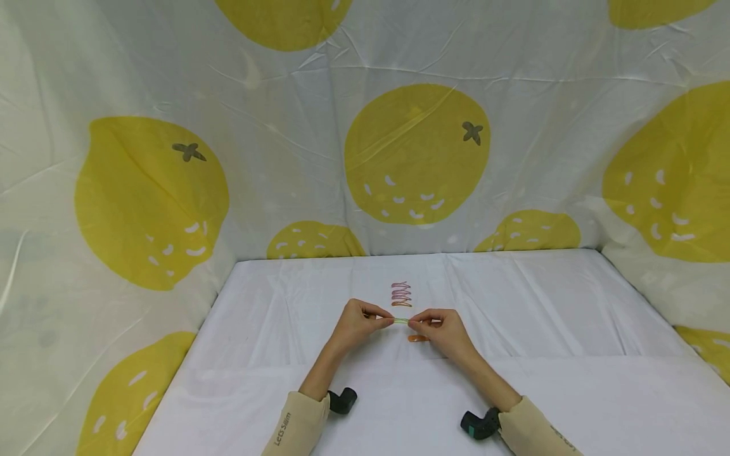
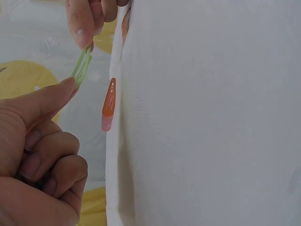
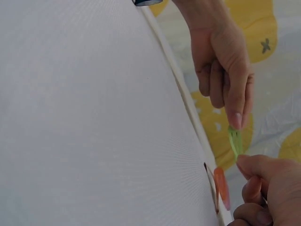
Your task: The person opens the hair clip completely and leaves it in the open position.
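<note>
A light green snap hair clip [image 1: 401, 321] is stretched between both hands above the white table. My left hand [image 1: 355, 326] pinches one end between thumb and forefinger, and my right hand [image 1: 449, 334] pinches the other. In the left wrist view the green clip [image 2: 82, 67] shows its slim open frame with the metal-like bars slightly apart. Just under the right hand lies an orange hair clip [image 1: 418, 339], partly covered by the fingers. Beyond the hands a column of pink and orange clips [image 1: 402, 294] lies on the cloth, each set crosswise.
A white cloth [image 1: 274, 316] with creases covers the table. Behind it and at the sides hangs a pale curtain [image 1: 285, 145] printed with yellow fruit. Black wrist-worn devices [image 1: 343, 401] stick out from both beige sleeves [image 1: 298, 425].
</note>
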A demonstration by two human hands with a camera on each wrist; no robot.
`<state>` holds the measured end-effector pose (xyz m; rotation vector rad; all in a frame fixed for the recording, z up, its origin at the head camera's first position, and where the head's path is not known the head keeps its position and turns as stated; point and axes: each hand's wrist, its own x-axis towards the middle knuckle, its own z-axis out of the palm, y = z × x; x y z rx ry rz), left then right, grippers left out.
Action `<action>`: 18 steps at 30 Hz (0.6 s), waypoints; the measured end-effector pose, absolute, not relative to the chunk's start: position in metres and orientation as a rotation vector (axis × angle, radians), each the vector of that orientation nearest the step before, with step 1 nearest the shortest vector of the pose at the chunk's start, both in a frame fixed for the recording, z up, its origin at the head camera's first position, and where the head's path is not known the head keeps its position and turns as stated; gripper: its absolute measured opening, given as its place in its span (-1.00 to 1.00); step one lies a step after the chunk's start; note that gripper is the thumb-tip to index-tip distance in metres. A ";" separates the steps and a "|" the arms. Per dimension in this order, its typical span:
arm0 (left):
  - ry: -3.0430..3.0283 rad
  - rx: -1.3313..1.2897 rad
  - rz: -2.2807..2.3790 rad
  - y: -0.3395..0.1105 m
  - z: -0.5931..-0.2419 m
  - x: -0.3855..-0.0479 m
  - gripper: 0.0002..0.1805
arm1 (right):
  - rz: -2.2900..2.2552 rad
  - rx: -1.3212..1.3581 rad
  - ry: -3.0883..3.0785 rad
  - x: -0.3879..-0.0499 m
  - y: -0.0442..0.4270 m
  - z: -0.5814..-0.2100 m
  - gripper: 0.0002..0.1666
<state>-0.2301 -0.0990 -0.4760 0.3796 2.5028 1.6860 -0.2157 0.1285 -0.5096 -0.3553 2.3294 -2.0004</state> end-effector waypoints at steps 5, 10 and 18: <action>2.510 0.393 1.677 -0.099 -0.478 -0.231 -0.95 | -1.986 -0.372 2.300 -0.217 0.129 -0.512 -0.77; 2.522 0.401 1.651 -0.097 -0.481 -0.232 -0.94 | -1.951 -0.348 2.331 -0.217 0.130 -0.512 -0.77; 2.551 0.360 1.631 -0.097 -0.480 -0.235 -0.95 | -1.850 -0.290 2.468 -0.221 0.128 -0.510 -0.81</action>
